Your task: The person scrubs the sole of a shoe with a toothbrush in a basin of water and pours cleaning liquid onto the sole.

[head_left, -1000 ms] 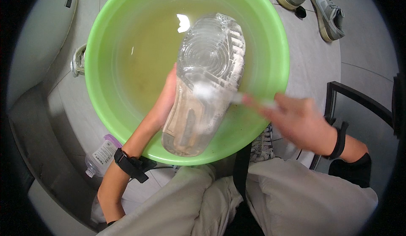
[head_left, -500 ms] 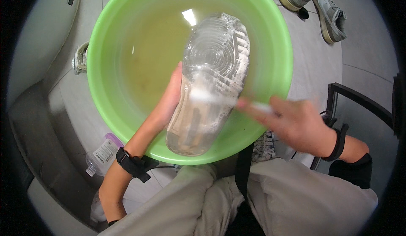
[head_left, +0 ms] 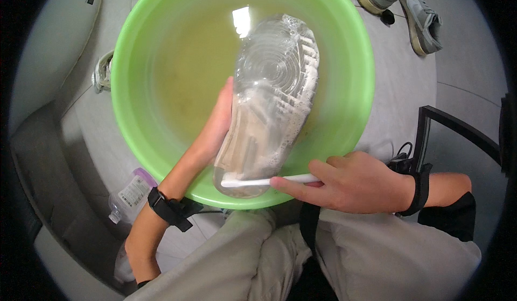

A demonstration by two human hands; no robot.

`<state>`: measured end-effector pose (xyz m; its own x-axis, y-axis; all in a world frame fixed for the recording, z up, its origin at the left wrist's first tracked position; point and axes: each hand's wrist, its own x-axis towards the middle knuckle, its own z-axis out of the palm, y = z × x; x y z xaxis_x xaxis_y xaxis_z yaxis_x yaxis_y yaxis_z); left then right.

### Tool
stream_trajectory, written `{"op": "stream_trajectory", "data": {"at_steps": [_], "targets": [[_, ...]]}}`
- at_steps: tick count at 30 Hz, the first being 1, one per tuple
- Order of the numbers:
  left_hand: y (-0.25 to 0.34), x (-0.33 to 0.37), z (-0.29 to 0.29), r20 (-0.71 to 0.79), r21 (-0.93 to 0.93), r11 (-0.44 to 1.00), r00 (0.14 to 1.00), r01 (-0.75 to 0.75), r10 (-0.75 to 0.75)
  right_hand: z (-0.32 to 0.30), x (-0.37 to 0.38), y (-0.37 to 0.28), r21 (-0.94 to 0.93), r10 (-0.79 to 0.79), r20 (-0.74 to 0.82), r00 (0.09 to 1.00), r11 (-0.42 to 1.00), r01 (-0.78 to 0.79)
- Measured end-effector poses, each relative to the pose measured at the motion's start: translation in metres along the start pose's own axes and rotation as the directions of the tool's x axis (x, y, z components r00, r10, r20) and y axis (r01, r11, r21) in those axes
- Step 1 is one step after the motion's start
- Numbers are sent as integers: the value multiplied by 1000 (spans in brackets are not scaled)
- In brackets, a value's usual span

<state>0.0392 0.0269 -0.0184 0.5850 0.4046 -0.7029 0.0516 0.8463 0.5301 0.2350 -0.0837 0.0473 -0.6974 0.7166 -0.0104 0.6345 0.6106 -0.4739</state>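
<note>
A shoe point(head_left: 264, 118) with a translucent sole turned up lies over a green basin point(head_left: 129, 123), its near end by the rim. Foam streaks the treads along its right edge. My left hand point(head_left: 221, 115) grips the shoe from its left side, most of the fingers hidden beneath it. Between the fingers of my right hand point(head_left: 339, 185) is a white toothbrush point(head_left: 258, 182), its head against the near end of the sole. Yellowish, cloudy water point(head_left: 188, 69) fills the bottom of the basin.
A clear plastic bottle point(head_left: 129, 196) with a purple base lies left of the basin. A pair of grey sneakers point(head_left: 420, 18) stands at the far right, another shoe point(head_left: 102, 73) at the left. A black-framed object point(head_left: 458, 123) is at the right.
My right hand and the toothbrush have moved down toward me, from the middle of the sole to its near end. My left hand and the shoe have hardly shifted.
</note>
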Motion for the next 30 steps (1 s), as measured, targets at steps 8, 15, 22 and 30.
{"op": "stream_trajectory", "data": {"at_steps": [8, 15, 22, 30], "targets": [[-4, 3, -4, 5, -13, 999, 999, -36, 36, -13, 2, 4, 86, 180, 69, 981, 979, -186], [-1, 5, -4, -44, 161, 986, 998, -32, 40, -22, 4, 16, 20, 354, 56, 933, 934, -356], [-4, 6, -6, 71, 40, 998, 996, -49, 46, -6, -3, -3, 124, 149, 69, 986, 980, -157], [-8, 9, -6, -43, -16, 998, 997, -62, 61, -14, -3, -2, 93, 182, 127, 975, 977, -194]]}}
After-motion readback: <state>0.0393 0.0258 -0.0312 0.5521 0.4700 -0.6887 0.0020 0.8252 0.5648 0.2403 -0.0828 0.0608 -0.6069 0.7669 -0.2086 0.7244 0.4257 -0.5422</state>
